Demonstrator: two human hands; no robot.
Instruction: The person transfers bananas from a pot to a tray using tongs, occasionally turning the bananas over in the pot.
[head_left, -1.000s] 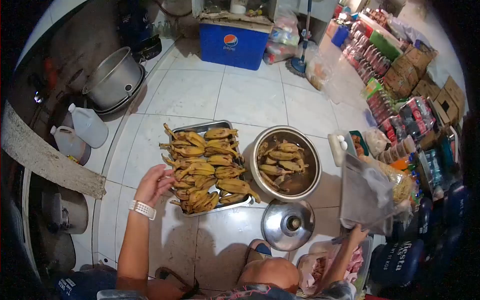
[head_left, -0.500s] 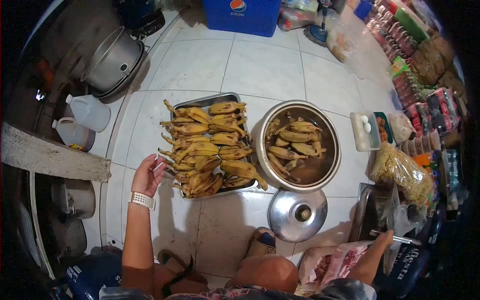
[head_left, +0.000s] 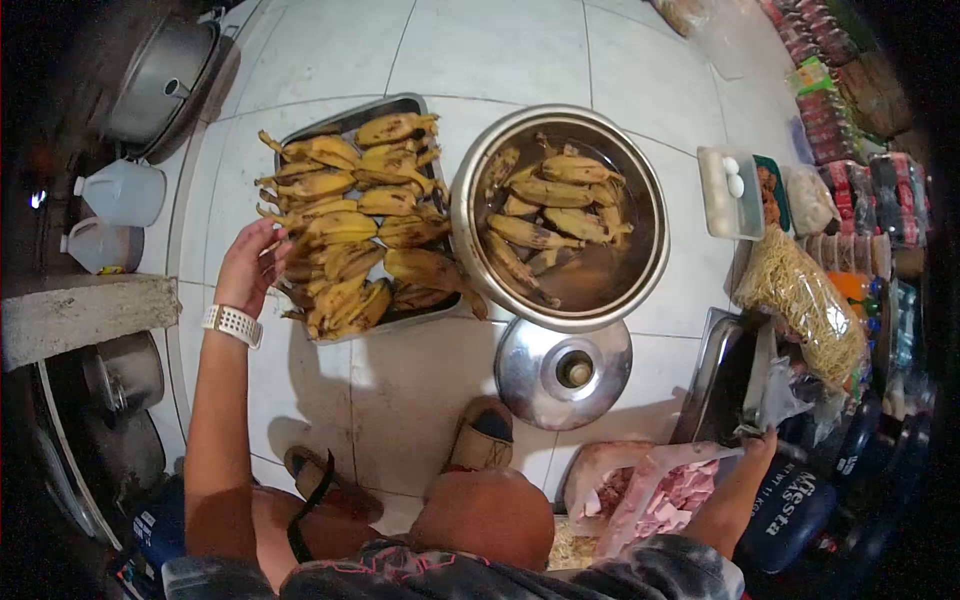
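Rows of ripe plantains [head_left: 345, 225] with dark-spotted yellow skins fill a metal tray [head_left: 405, 103] on the tiled floor. My left hand [head_left: 253, 265], with a white watch on the wrist, is at the tray's left side, its loosely bent fingers apart beside the plantains. To the right stands a round metal pot [head_left: 462, 225] holding brownish liquid and more plantains. Its domed lid [head_left: 540, 375] lies on the floor just below. Far to the right, my right hand [head_left: 762, 445] is by a rectangular metal pan [head_left: 703, 375] and clear plastic; its fingers are mostly hidden, and I cannot tell what they hold.
Bags of cut meat [head_left: 680, 495] are near my right forearm. A bag of noodles [head_left: 800, 305], a tub with eggs [head_left: 730, 195] and packed bottles line the right. Plastic jugs [head_left: 120, 195], a large pot [head_left: 160, 85] and a concrete ledge [head_left: 90, 315] stand left.
The view has tilted down and shifted, so the tray and pot appear higher and further left. Metal tongs seen in my right hand earlier no longer show clearly; the white thing at my left fingers is gone from sight.
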